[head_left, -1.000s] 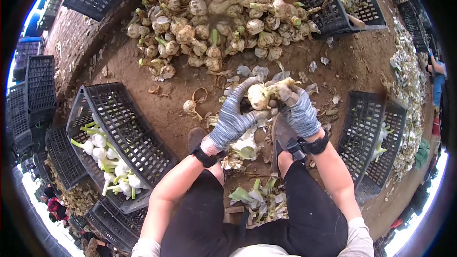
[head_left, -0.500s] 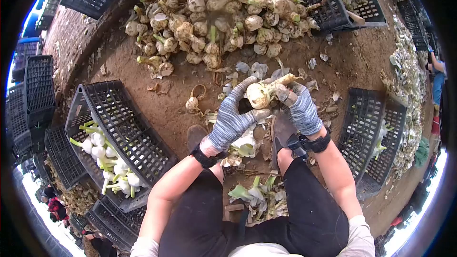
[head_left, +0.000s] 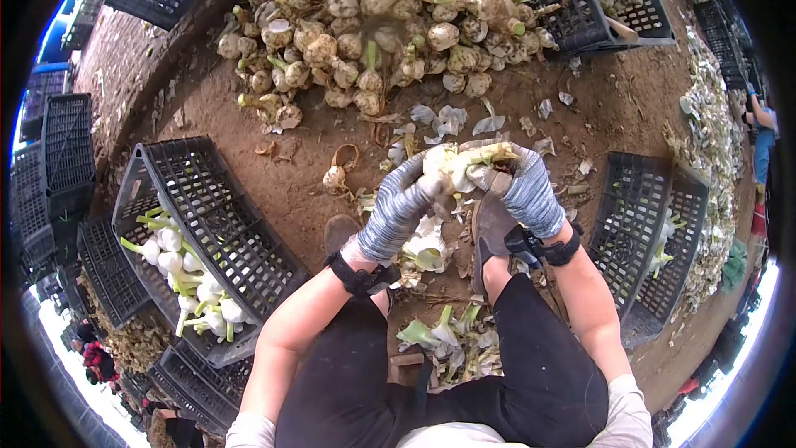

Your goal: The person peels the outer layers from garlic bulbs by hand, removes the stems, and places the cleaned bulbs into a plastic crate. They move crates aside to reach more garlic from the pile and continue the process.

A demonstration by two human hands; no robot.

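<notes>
Both my hands wear grey striped gloves and meet at a garlic bulb (head_left: 445, 168) in the middle of the view. The fingers of my left hand (head_left: 401, 207) wrap round the bulb's left side. My right hand (head_left: 524, 187) grips its right side and the stem, which points right. Part of the bulb shows white where the outer skin is off. Beyond my hands lies a large heap of soil-covered garlic (head_left: 356, 33). White peelings and skins (head_left: 427, 245) lie on the ground just below my hands, between my shoes.
A tilted black crate (head_left: 224, 232) at left holds clean white garlic (head_left: 170, 261). Another crate (head_left: 626, 232) stands at right, and one (head_left: 572, 8) beside the heap. Trimmings (head_left: 456, 340) lie between my legs. A person (head_left: 763, 137) is at the far right edge.
The bulb has turned in my hands, and more of its white surface shows. My left hand has closed in nearer the bulb. A new piece of skin lies on the ground beyond my hands.
</notes>
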